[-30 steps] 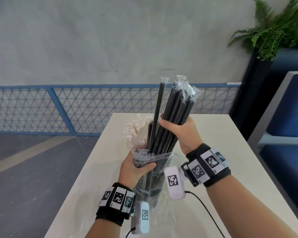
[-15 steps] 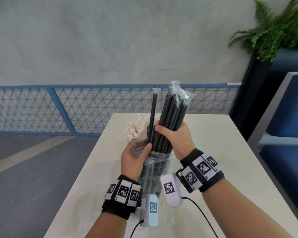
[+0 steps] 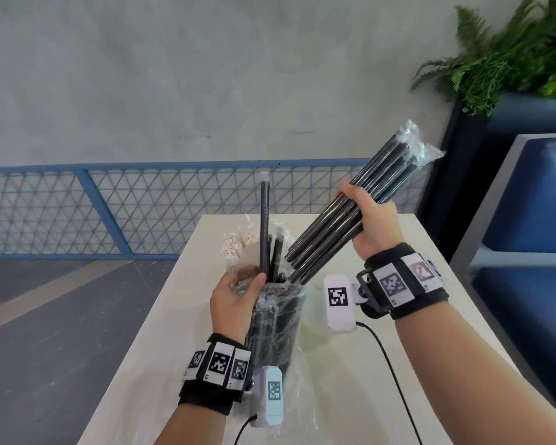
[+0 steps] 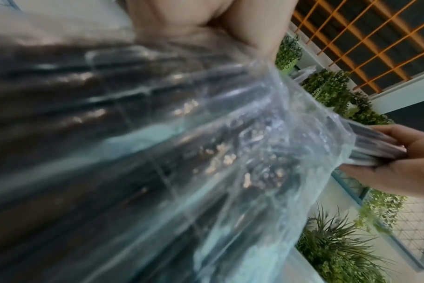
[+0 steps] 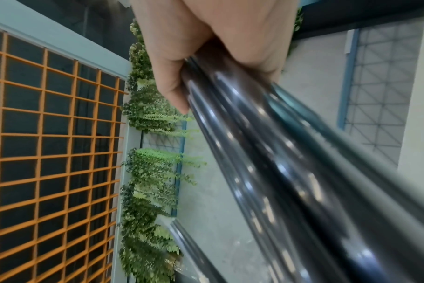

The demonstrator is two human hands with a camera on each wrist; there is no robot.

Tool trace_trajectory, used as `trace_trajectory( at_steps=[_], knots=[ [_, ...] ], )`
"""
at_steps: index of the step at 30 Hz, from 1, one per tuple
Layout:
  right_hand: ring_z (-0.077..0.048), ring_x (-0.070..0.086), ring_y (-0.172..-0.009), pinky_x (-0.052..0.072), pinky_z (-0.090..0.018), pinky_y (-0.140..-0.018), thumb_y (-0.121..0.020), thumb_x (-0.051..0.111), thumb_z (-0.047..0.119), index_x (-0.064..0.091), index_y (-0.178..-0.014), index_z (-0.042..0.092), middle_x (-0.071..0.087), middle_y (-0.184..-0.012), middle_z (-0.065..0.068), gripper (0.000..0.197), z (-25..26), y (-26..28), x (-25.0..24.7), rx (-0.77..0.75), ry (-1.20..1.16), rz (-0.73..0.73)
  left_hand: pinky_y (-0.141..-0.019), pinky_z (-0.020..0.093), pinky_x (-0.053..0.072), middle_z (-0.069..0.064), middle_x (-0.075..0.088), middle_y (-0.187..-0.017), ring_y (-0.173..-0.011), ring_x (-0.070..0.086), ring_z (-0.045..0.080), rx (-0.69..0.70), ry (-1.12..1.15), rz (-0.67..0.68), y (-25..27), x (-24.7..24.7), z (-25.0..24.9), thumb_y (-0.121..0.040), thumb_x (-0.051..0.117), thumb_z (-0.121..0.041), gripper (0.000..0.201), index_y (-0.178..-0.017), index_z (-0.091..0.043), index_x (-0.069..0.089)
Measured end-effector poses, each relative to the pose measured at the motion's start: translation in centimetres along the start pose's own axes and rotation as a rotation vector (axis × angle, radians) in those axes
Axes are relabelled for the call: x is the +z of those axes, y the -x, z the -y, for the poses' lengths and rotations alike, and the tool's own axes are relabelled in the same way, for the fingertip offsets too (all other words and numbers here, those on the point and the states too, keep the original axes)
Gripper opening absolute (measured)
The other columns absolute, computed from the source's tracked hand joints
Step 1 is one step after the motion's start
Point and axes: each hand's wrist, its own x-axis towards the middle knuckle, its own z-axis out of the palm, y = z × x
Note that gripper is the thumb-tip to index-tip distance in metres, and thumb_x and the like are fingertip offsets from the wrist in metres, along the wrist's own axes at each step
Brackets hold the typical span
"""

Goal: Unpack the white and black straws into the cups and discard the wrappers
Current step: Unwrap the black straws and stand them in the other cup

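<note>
A bundle of long black plastic straws, each one in its own thin clear wrapper, is held tilted above the tabletop; its lower ends point into the open mouth of a clear plastic bag, and its upper ends lean up and to the right. The right hand makes a tight grip around the middle of this bundle. More black straws stay inside the bag, and one single black straw stands almost upright out of it. The left hand has its grip on the upper edge of the bag, with the thumb against the bag's mouth, and keeps the bag upright on the tabletop. Just behind the bag is a bunch of white straws. Behind the pale tabletop there is a blue metal mesh fence, and a green fern plant is at the far right.
</note>
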Motion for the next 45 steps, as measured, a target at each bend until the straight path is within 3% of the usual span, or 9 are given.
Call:
trace_trajectory(
  at_steps=[5, 15, 18, 21, 24, 26, 32, 42, 45],
  knots=[
    [-0.016, 0.062, -0.063, 0.056, -0.027, -0.059, -0.083, 0.063, 0.004, 0.061, -0.078, 0.003, 0.062, -0.072, -0.005, 0.005, -0.1, -0.3, -0.7, 0.052, -0.002, -0.106, -0.079, 0.002, 0.043, -0.012, 0.066, -0.087, -0.083, 0.061, -0.008, 0.034, -0.035, 0.007, -0.1, 0.2, 0.0, -0.079, 0.071, -0.011, 0.020, -0.082, -0.029, 0.064],
    [-0.005, 0.059, -0.048, 0.050, -0.020, -0.052, -0.086, 0.059, 0.014, 0.057, -0.071, 0.014, 0.062, -0.051, 0.007, 0.016, 3.9, -4.0, -3.6, -0.096, 0.061, -0.300, -0.097, 0.038, 0.047, 0.001, 0.070, -0.094, -0.097, 0.064, 0.019, -0.008, -0.047, -0.049, -0.9, -0.3, 0.8, -0.078, 0.072, -0.018, 0.014, -0.092, -0.020, 0.067],
    [-0.014, 0.063, -0.054, 0.054, -0.026, -0.058, -0.081, 0.062, 0.006, 0.060, -0.066, 0.007, 0.064, -0.063, -0.004, 0.015, 4.7, -4.3, -4.6, -0.165, -0.052, -0.361, -0.097, 0.042, 0.047, 0.003, 0.070, -0.095, -0.097, 0.064, 0.020, -0.016, -0.061, -0.044, -1.0, -0.3, 0.9, -0.078, 0.072, -0.020, 0.019, -0.095, -0.014, 0.067],
    [-0.019, 0.063, -0.058, 0.053, -0.028, -0.056, -0.073, 0.064, 0.006, 0.059, -0.095, -0.007, 0.063, -0.077, -0.012, 0.026, 5.5, -4.2, -5.1, -0.226, -0.071, -0.437, -0.096, 0.043, 0.048, 0.004, 0.069, -0.093, -0.094, 0.063, 0.021, -0.021, -0.048, -0.052, -1.0, -0.4, 1.0, -0.072, 0.076, -0.032, 0.032, -0.094, -0.012, 0.066],
    [-0.028, 0.062, -0.071, 0.058, -0.044, -0.062, -0.062, 0.066, 0.008, 0.055, -0.101, 0.000, 0.060, -0.084, -0.013, 0.042, 5.8, -4.5, -5.0, -0.316, -0.027, -0.489, -0.092, 0.039, 0.049, 0.003, 0.069, -0.091, -0.092, 0.064, 0.021, -0.034, -0.031, -0.060, -1.1, -0.4, 1.0, -0.060, 0.072, -0.050, 0.050, -0.092, -0.013, 0.066],
    [-0.033, 0.067, -0.083, 0.058, -0.047, -0.078, -0.065, 0.069, 0.008, 0.056, -0.099, 0.007, 0.064, -0.086, -0.009, 0.037, 5.0, -4.4, -4.4, -0.356, 0.073, -0.508, -0.094, 0.041, 0.048, 0.003, 0.069, -0.092, -0.093, 0.064, 0.022, -0.041, -0.033, -0.057, -1.1, -0.2, 0.9, -0.069, 0.076, -0.036, 0.035, -0.093, -0.013, 0.066],
    [-0.018, 0.064, -0.096, 0.053, -0.033, -0.088, -0.076, 0.073, 0.013, 0.055, -0.111, 0.010, 0.066, -0.104, -0.003, 0.040, -1.1, -3.3, -3.8, -0.310, 0.423, -0.310, -0.089, 0.022, 0.049, -0.002, 0.067, -0.087, -0.086, 0.063, 0.011, -0.021, 0.071, -0.018, -0.8, 0.7, -0.3, -0.079, 0.070, -0.006, 0.015, -0.086, -0.019, 0.066],
    [-0.016, 0.060, -0.098, 0.050, -0.043, -0.093, -0.070, 0.079, 0.015, 0.048, -0.107, 0.020, 0.061, -0.099, 0.007, 0.049, -6.7, -1.0, -4.1, -0.184, 0.638, -0.062, -0.079, 0.007, 0.049, -0.007, 0.068, -0.088, -0.079, 0.063, -0.007, -0.007, 0.079, -0.021, -0.1, 0.4, -0.3, -0.079, 0.070, -0.006, 0.020, -0.087, -0.023, 0.064],
    [-0.011, 0.049, -0.109, 0.041, -0.030, -0.100, -0.071, 0.079, 0.023, 0.046, -0.116, 0.023, 0.051, -0.112, 0.008, 0.056, -6.4, 0.0, -3.4, -0.327, 0.752, -0.087, -0.076, 0.005, 0.048, -0.007, 0.067, -0.088, -0.077, 0.063, -0.008, 0.013, 0.103, -0.011, 0.0, 0.3, -0.3, -0.079, 0.069, -0.004, 0.020, -0.087, -0.022, 0.064]
  ],
)
